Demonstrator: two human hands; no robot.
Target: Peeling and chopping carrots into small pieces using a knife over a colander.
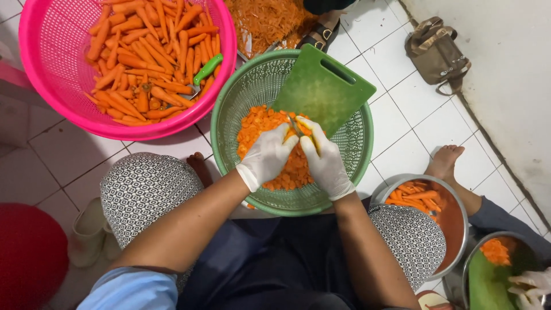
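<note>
Both gloved hands over green basket point(350, 143), dead centre. Left hand point(265, 156) and right hand point(326, 161) meet, grips pinching small knife point(295, 126) and carrot bit between them; exact hold hard to tell. Carrot slices point(258, 126) piled beneath. Green board point(324, 86) leans in basket at 12 o'clock. Pink basket point(46, 51) of peeled carrots point(143, 57) at 10 o'clock. Metal bowl point(453, 229) at 4 o'clock.
</note>
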